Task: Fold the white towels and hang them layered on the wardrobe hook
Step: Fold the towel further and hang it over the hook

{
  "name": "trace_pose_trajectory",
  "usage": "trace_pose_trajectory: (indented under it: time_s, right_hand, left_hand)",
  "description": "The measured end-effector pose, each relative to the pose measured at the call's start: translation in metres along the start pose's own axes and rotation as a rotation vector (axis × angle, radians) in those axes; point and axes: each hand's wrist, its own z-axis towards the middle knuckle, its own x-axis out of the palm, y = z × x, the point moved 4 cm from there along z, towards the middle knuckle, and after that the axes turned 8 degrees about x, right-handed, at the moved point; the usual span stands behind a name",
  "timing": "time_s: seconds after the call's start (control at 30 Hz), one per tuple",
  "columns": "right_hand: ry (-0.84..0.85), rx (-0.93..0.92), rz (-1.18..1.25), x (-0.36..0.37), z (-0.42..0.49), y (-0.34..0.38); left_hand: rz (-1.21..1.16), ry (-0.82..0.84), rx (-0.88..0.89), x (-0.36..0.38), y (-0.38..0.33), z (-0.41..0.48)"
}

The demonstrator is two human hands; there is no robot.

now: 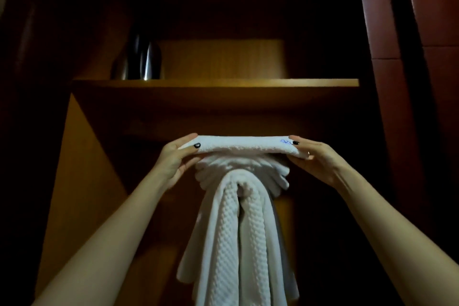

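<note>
Both arms reach up into a dim wooden wardrobe. The left hand (176, 156) grips the left end of a folded towel (243, 148), thumb on the near face and fingers wrapped over the top. The right hand (315, 159) pinches the right end the same way, thumb on the near face beside a small blue mark (285, 142). The folded towel spans level between the two hands as a flat white bar. Directly under it, between the wrists, a ribbed towel (250, 169) bunches out to both sides and touches the folded towel's underside. Below that, a waffle towel (231, 231) hangs down between the forearms in long folds. The hook is hidden by the cloth. Above the hands runs a shelf (216, 83), and on it, above and beyond the left hand, stands a dark shiny kettle (141, 62). Beyond the right hand rises a reddish door panel (422, 32).
</note>
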Motion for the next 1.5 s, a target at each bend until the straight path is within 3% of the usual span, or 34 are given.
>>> trace_pose_trajectory:
  time_s: [0.23,0.33,0.67,0.77,0.9,1.0,1.13,1.23,1.37,1.5]
  right_hand:
    - [0.024,-0.117,0.064,-0.004,0.078,0.008]
    - [0.007,-0.081,0.127,-0.006,0.101,-0.013]
    - [-0.093,-0.004,-0.093,-0.029,0.102,-0.060]
    - [-0.138,0.017,-0.188,-0.032,0.096,-0.067]
    - [-0.286,-0.194,-0.635,-0.018,0.089,-0.045]
    - [-0.461,-0.479,-1.041,0.004,0.070,-0.035]
    - [-0.596,-0.584,-1.539,0.035,0.061,-0.039]
    - [-0.450,-0.612,-1.680,0.056,0.066,-0.047]
    - [-0.289,-0.657,-1.713,0.060,0.077,-0.052]
    - [-0.220,-0.661,-1.650,0.058,0.091,-0.033]
  left_hand:
    - [-0.103,-0.046,0.079,0.007,0.030,0.078]
    - [-0.130,-0.072,0.073,0.006,0.047,0.093]
    - [0.151,0.148,0.085,-0.019,0.085,0.081]
    - [0.366,0.136,0.105,-0.022,0.085,0.073]
    - [0.730,0.089,0.221,-0.019,0.070,0.074]
    - [1.214,0.044,0.289,-0.010,0.057,0.071]
    - [1.292,0.430,0.439,0.028,0.049,0.071]
    - [1.321,0.573,0.451,0.054,0.056,0.072]
    - [1.238,0.469,0.516,0.062,0.056,0.080]
    - [1.172,0.500,0.441,0.063,0.054,0.095]
